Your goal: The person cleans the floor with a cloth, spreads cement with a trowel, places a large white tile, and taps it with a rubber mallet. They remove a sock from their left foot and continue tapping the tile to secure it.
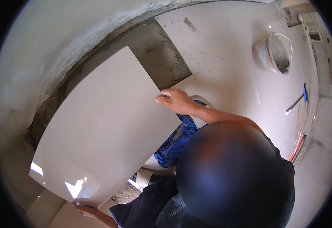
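Note:
Neither my left hand nor my right hand is in view. A co-worker in a dark shirt [283, 178] and blue trousers [173, 144], head blurred, bends at the lower right. This person grips a large glossy light tile [105, 114] by its edges, one hand [173, 99] at the upper right edge, the other hand [90, 211] at the bottom edge. The tile is over a rough grey strip of floor [158, 57] along the wall. Its underside is hidden.
Pale tiled floor [223, 38] spans the right. A bucket [264, 53] of grey material, a blue-headed tool [304, 93] and long red and white items [298, 148] lie along that side. A grey wall [29, 57] curves along the left.

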### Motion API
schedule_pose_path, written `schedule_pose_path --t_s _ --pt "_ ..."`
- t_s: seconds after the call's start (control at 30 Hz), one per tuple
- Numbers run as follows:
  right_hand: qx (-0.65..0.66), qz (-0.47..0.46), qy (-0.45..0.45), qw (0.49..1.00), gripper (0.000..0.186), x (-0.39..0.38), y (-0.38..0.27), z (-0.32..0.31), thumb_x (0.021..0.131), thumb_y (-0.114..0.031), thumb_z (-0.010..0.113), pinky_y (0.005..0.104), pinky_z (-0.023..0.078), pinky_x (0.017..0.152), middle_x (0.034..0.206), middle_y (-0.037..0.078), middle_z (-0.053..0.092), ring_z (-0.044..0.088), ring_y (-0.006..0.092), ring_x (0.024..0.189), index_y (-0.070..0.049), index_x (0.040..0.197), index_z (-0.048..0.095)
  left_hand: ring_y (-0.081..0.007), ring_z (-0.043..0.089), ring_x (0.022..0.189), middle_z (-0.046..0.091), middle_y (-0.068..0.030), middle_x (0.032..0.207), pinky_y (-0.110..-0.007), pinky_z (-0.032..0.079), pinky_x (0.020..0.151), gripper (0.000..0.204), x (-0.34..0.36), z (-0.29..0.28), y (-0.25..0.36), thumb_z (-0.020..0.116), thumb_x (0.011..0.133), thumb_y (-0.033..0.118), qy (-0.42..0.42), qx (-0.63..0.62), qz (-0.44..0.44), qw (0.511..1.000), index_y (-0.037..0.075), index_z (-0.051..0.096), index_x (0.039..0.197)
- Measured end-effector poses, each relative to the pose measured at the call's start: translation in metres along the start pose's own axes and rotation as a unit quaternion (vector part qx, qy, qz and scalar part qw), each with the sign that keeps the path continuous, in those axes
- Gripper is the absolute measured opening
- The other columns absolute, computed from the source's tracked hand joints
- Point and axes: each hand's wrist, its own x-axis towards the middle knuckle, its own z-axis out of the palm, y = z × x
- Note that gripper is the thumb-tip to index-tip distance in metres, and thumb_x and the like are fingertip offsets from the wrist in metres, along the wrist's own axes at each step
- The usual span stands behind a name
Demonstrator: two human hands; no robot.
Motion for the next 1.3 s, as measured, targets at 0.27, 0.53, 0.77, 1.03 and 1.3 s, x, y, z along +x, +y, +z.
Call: schedule_pose_path --t_s 0.27,0.53,0.77,1.03,1.3 --pt "0.004 0.085 0.127 0.988 0.046 0.027 0.018 -0.041 0.082 -0.044 0.066 0.0357 0.050 0.072 0.086 0.016 0.068 0.065 0.0269 0.079 -0.001 0.099 0.066 -0.0285 0.057 0.103 0.056 -0.0183 0.121 -0.040 0.050 0.084 0.078 0.030 0.081 0.045 0.054 0.085 0.060 -0.136 -0.006 -0.086 0.987 -0.006 0.053 0.127" --pt "-0.040 0.175 0.142 0.973 0.052 0.071 0.063 -0.092 0.083 -0.046 0.062 0.0406 0.049 0.086 0.104 0.018 0.067 0.063 0.0330 0.099 -0.003 0.113 0.063 -0.0239 0.060 0.084 0.065 -0.0148 0.096 -0.036 0.050 0.072 0.070 -0.018 0.200 0.057 0.057 0.085 0.057 -0.167 -0.023 -0.107 0.980 -0.009 0.065 0.104" --pt "-0.087 0.178 0.131 0.971 0.057 0.118 0.080 -0.102 0.086 -0.046 0.060 0.0397 0.048 0.090 0.111 0.019 0.066 0.062 0.0327 0.105 0.000 0.119 0.061 -0.0272 0.060 0.087 0.066 -0.0168 0.101 -0.041 0.049 0.078 0.073 -0.024 0.254 0.033 0.055 0.084 0.060 -0.182 0.004 -0.098 0.978 -0.010 0.065 0.104" --pt "-0.099 0.200 0.135 0.965 0.052 0.145 0.078 -0.099 0.085 -0.044 0.063 0.0394 0.049 0.086 0.103 0.016 0.068 0.064 0.0298 0.100 -0.001 0.114 0.061 -0.0320 0.061 0.094 0.064 -0.0228 0.107 -0.043 0.049 0.082 0.078 -0.027 0.281 0.044 0.053 0.083 0.062 -0.149 0.082 -0.118 0.978 -0.012 0.064 0.106" --pt "-0.106 0.192 0.161 0.962 0.051 0.149 0.081 -0.102 0.084 -0.045 0.065 0.0372 0.050 0.081 0.090 0.014 0.069 0.066 0.0285 0.089 -0.001 0.110 0.063 -0.0347 0.061 0.099 0.063 -0.0262 0.109 -0.049 0.048 0.086 0.082 -0.055 0.292 0.055 0.050 0.084 0.064 -0.142 0.085 -0.170 0.971 -0.014 0.063 0.103"
